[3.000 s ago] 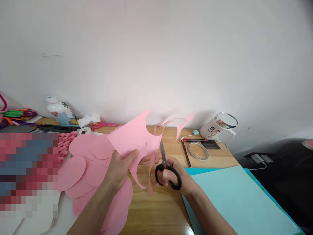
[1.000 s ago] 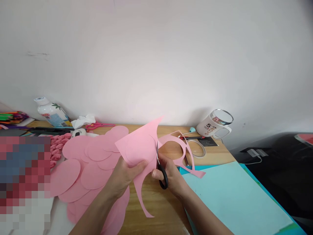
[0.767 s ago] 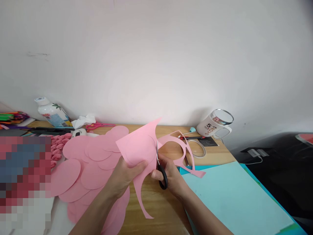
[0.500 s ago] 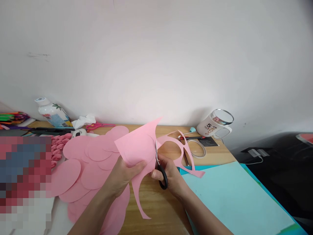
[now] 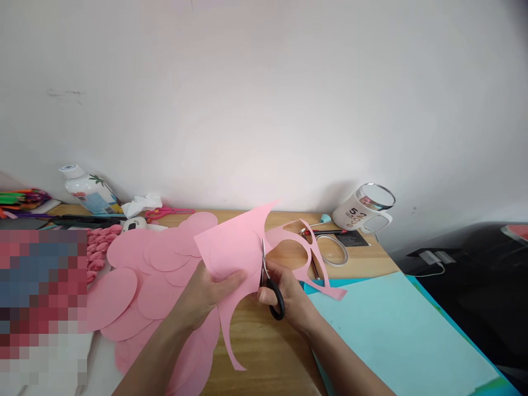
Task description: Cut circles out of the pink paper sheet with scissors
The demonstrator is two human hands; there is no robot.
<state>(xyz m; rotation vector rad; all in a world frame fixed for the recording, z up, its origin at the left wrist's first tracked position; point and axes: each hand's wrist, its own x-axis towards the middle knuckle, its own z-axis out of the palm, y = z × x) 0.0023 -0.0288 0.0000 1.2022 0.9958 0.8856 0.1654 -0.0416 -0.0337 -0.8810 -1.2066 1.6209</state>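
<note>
A sheet of pink paper (image 5: pixel 231 242) is pinched in my left hand (image 5: pixel 212 294), thumb on top and the other fingers hidden beneath. Faint curved outlines show on the sheet, and a thin curved strip of it hangs down toward the wooden table. My right hand (image 5: pixel 286 297) grips black-handled scissors (image 5: pixel 277 300), whose blades meet the sheet's right edge. Under and beside my left arm lies a spread pile of pink paper ovals (image 5: pixel 165 297). Behind my right hand rests a pink paper offcut (image 5: pixel 319 264) with round holes.
Light blue sheets (image 5: pixel 396 330) cover the right side of the table. Toward the wall stand a white mug (image 5: pixel 355 212) and a white bottle (image 5: pixel 91 190). Pink scissors (image 5: pixel 169 212), a tissue (image 5: pixel 142 204) and a roll of tape (image 5: pixel 333 251) lie along the back.
The pink sheet has turned slightly; its upper tip moved right and its hanging strip swung left. Both hands keep their hold, nearly in place.
</note>
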